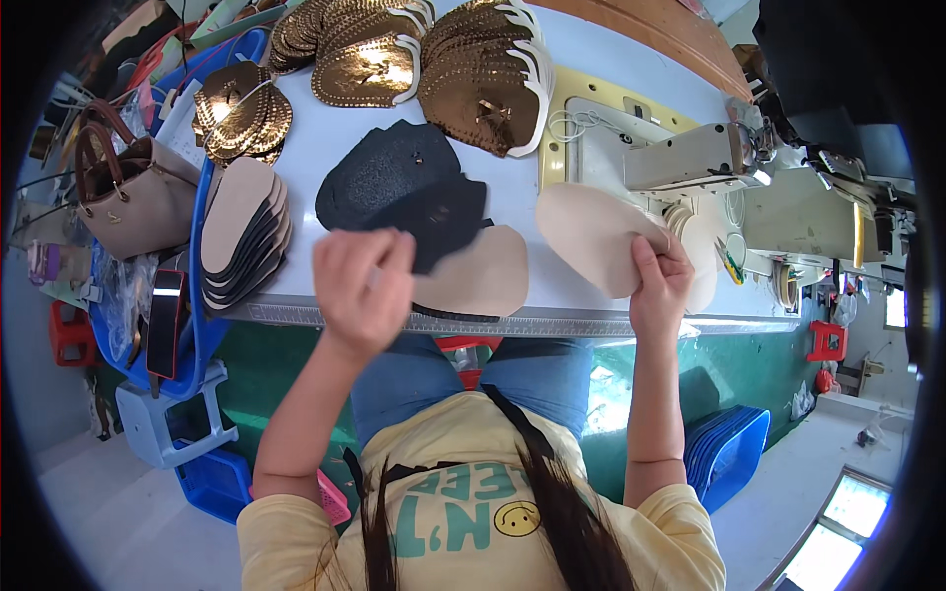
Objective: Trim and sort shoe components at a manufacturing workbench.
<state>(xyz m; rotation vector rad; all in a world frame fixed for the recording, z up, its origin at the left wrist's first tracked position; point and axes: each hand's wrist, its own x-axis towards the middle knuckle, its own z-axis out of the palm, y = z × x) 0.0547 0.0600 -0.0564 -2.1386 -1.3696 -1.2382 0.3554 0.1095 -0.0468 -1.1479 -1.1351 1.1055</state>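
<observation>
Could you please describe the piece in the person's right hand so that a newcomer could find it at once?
Start at the sewing machine on the white table. Just left of it, the right hand pinches a beige oval piece. Unlike the black pieces, it is pale and plain.

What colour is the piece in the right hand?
Pale beige piece, held by the right hand; head view.

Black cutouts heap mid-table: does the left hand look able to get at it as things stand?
Probably yes: the left hand already grips a black piece at the heap edge, with nothing between them.
</observation>
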